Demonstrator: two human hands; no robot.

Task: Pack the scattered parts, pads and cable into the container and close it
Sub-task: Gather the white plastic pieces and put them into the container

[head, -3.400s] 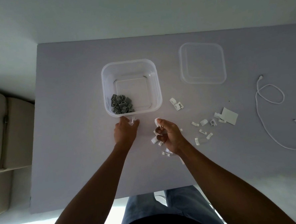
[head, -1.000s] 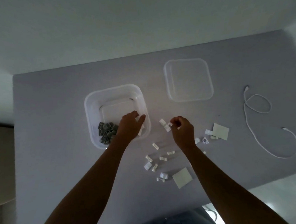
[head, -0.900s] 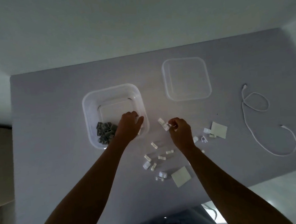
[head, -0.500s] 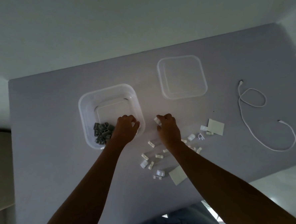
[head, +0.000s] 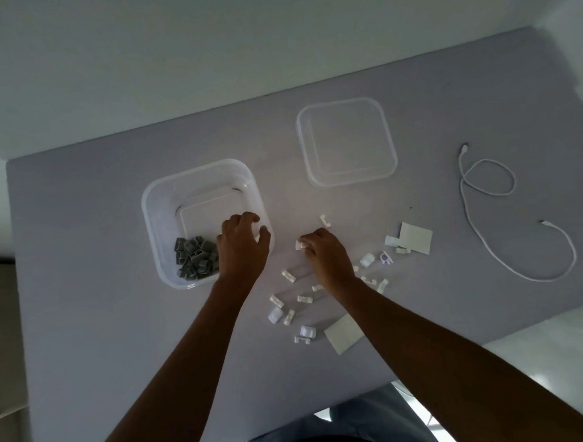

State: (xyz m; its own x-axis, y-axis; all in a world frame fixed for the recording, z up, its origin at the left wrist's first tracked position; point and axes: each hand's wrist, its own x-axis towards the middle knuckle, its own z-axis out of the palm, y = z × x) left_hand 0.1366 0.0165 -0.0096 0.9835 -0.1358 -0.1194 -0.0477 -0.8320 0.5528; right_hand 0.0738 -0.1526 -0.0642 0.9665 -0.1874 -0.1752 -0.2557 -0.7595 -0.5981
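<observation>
Grey tabletop (head: pixel 85 336): small white parts (head: pixel 290 304) lie scattered at frame centre. The right hand (head: pixel 322 253) pinches one white part (head: pixel 299 244); the left hand (head: pixel 242 247), fingers loosely spread, reaches into the clear container (head: pixel 156 208) holding grey pieces (head: pixel 195 262). Farther up lies its lid (head: pixel 346 142); a white cable (head: pixel 498 215) curls at right.

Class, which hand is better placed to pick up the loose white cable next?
The right hand. The white cable lies on the table at its side, beyond the white clips. The left hand rests on the clear plastic container, farther away.

Head camera looks steeply down on the table (head: pixel 83 302) from above.
</observation>
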